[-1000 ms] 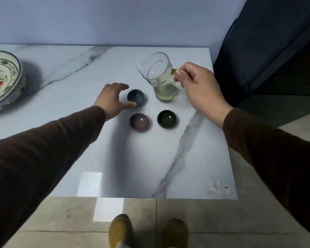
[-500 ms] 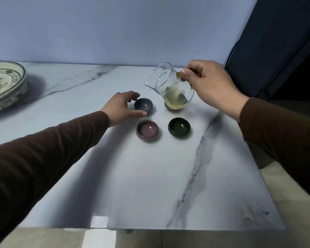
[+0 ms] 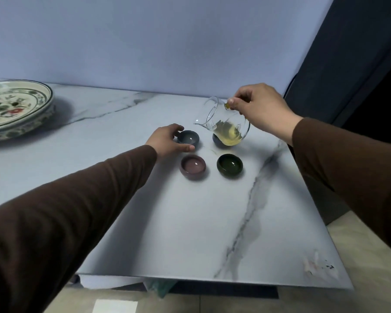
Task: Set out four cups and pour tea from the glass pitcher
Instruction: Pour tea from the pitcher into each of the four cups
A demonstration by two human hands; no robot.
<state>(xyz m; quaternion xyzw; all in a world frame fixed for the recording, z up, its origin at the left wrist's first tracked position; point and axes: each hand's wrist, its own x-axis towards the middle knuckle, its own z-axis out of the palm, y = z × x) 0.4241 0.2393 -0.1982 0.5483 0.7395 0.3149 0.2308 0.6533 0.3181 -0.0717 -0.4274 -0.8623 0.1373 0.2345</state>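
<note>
A white marble-patterned counter point(image 3: 190, 222) with grey veins fills most of the view, set against a pale wall. At its far left sits a large painted plate point(image 3: 16, 107), well apart from everything else.

Near the counter's far right, the glass pitcher point(image 3: 226, 125) is lifted and tilted, spout pointing left and down, with yellow-green tea pooled in its lower side. The right hand point(image 3: 262, 109), in a brown sleeve, holds it from the right, thumb and forefinger pinched shut on the handle near the rim.

The left hand point(image 3: 167, 138), also brown-sleeved, rests on the counter with its fingers point(image 3: 177, 128) loosely curled around the left side of the grey-blue cup point(image 3: 188, 138), thumb at the cup's near side; whether it truly grips the cup I cannot tell.

4 small cups stand in a square. A dark cup point(image 3: 217, 140) is half hidden behind the pitcher's base. In the near row are the mauve cup point(image 3: 192, 166) and, to its right, the dark green cup point(image 3: 229, 165), both upright and apart from each other.
</note>
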